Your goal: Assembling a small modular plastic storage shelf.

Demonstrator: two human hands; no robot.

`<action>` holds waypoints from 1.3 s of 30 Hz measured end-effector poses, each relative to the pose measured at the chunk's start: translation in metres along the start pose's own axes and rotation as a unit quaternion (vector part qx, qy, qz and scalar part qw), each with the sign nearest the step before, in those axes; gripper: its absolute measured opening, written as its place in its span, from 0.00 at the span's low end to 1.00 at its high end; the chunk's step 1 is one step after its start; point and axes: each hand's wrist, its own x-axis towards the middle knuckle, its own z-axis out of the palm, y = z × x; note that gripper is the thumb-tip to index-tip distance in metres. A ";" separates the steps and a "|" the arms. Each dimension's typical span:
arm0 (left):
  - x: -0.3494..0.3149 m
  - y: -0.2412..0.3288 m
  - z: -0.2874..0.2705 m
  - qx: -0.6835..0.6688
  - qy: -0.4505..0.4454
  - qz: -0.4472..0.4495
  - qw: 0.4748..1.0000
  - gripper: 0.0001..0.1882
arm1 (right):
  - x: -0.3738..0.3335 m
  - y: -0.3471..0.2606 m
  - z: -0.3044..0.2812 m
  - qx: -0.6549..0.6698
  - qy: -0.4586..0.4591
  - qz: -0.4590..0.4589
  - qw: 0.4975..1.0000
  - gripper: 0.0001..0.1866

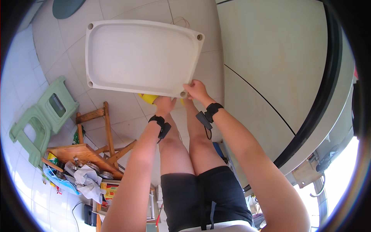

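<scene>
tray: i hold one large white plastic tray (141, 56), a rounded rectangle with a raised rim and four corner holes, flat out in front of me above the tiled floor (116, 112).
right hand: my right hand (196, 89) is closed on the tray's near edge, right at the near right corner, fingers over the rim.
left hand: my left hand (164, 104) sits under that same edge, just left of the right one; whether it grips the tray or the one yellow thing (148, 98) peeking out beside it, i cannot tell.
wrists: two black bands, one on each wrist.
legs: my two bare knees show below the tray, in black shorts.
to my left: one green plastic stool (42, 116) lies tipped on the tiles; one wooden frame (96, 135) stands by a cluttered wooden shelf (77, 154).
to my right: one broad pale round table (278, 65) with a dark rim.
</scene>
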 end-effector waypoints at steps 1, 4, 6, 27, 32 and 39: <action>-0.001 -0.002 -0.003 0.004 -0.004 -0.006 1.000 0.24 | -0.006 -0.008 0.007 0.075 -0.029 0.045 0.996 0.21; 0.005 -0.003 -0.004 0.008 -0.020 0.118 0.993 0.23 | -0.016 -0.027 0.011 0.114 -0.051 0.083 0.989 0.22; 0.017 0.001 0.008 0.005 -0.027 0.111 0.993 0.22 | -0.019 -0.028 0.010 0.073 -0.040 0.077 0.994 0.22; 0.003 -0.026 0.017 -0.070 -0.035 0.002 0.997 0.30 | -0.049 -0.023 0.019 0.107 -0.019 0.067 0.992 0.22; -0.013 -0.039 0.007 -0.009 0.009 0.065 0.998 0.25 | -0.007 -0.034 -0.003 0.025 0.243 -0.048 0.969 0.29; -0.042 -0.072 -0.018 0.064 0.003 0.158 0.985 0.22 | 0.060 -0.067 -0.032 0.097 0.159 -0.100 0.978 0.28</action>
